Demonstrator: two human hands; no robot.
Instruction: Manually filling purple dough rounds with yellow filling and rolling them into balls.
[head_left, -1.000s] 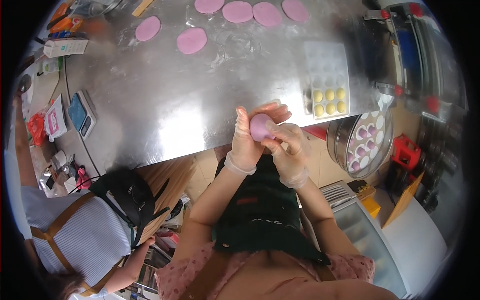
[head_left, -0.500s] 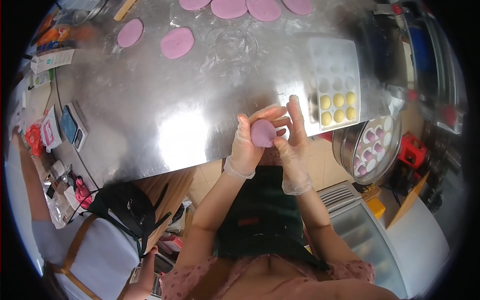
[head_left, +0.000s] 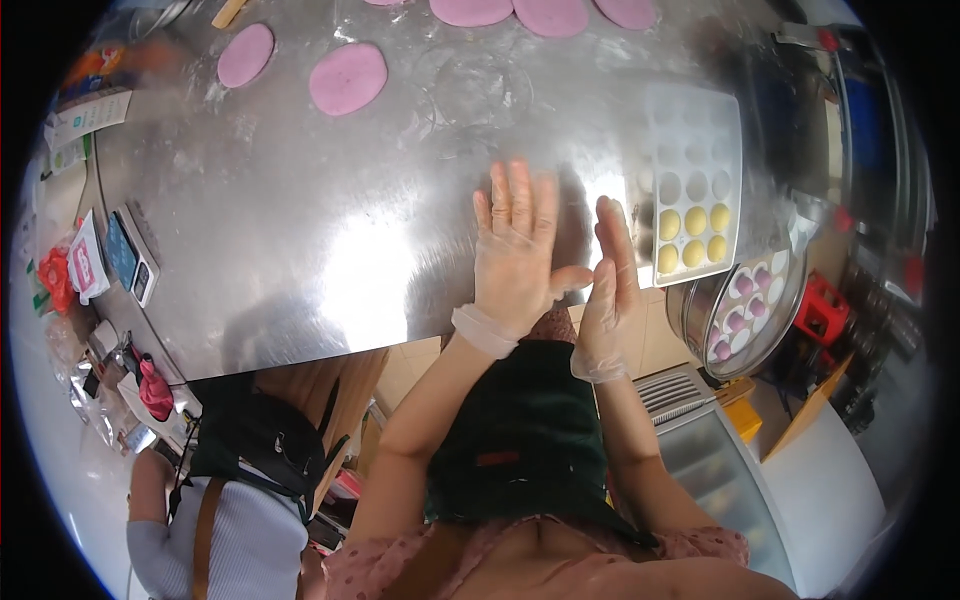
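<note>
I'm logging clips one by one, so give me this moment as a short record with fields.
Left hand: gloved, back up, fingers extended; palm hidden, contents unclear
Right hand: gloved, edge-on, fingers extended, beside the left
Tray: pale, right of the hands; six yellow balls in the two nearest rows
Table: metal; pink discs toward its far side
Pan: round, metal, pink pieces inside
Other person: lower left

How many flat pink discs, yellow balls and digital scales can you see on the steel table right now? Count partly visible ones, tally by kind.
Flat pink discs: 6, some cut off by the top edge, one just a sliver
Yellow balls, all in the white tray: 6
Digital scale: 1
Total: 13
</note>
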